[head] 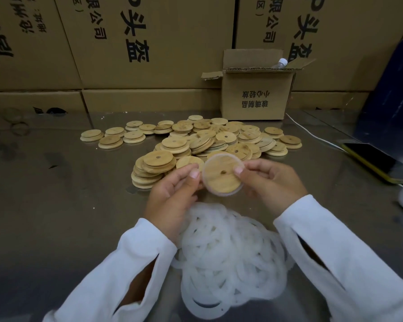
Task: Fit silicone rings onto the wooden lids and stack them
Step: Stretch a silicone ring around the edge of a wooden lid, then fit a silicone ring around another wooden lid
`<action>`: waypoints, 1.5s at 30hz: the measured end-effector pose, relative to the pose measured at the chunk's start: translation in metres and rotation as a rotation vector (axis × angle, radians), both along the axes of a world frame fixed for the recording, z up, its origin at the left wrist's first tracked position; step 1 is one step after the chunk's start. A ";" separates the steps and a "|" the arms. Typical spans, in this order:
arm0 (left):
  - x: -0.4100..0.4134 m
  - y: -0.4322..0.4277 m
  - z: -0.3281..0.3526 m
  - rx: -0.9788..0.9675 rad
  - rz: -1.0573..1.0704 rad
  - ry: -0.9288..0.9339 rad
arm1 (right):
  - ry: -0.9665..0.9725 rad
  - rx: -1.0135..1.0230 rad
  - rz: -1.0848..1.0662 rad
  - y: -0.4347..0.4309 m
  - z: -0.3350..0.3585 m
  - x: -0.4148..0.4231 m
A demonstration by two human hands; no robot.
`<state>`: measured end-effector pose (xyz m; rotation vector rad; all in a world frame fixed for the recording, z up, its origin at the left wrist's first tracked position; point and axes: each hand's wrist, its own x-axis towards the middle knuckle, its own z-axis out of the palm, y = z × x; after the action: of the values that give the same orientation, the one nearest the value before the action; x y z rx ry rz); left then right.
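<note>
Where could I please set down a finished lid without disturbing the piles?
Bare table lies left of the lid pile and ring heap; a narrower strip runs between the lid pile and the phone. The centre is crowded: both piles, with the left hand and right hand holding a lid.

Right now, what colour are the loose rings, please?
The rings are translucent white; head view shows them best.

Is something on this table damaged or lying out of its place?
The box at the back has a torn, bent left flap, and a bottle pokes out of its top. The lids lie in a loose heap, not stacked. Nothing else stands out.
</note>
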<state>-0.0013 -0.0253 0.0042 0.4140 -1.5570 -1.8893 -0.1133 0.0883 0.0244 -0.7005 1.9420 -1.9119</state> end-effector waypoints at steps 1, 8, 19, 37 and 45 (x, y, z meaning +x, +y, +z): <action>0.000 0.000 0.000 -0.049 0.042 -0.033 | -0.027 -0.004 -0.098 0.001 -0.002 -0.009; 0.000 -0.001 -0.005 -0.302 0.232 -0.120 | -0.013 0.243 -0.729 0.031 -0.014 -0.068; -0.002 -0.004 -0.010 -0.316 0.183 -0.131 | 0.275 0.900 -0.661 0.037 -0.024 -0.086; -0.007 0.002 -0.021 -0.408 0.149 -0.217 | 0.838 0.703 -0.168 -0.052 -0.027 -0.062; -0.006 0.001 -0.019 -0.427 0.152 -0.221 | 0.542 0.547 -0.142 -0.067 -0.017 -0.064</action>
<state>-0.0077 -0.0242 -0.0152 0.5422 -1.9564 -1.3831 -0.1773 0.0208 0.0077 -0.9917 2.7449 -1.2156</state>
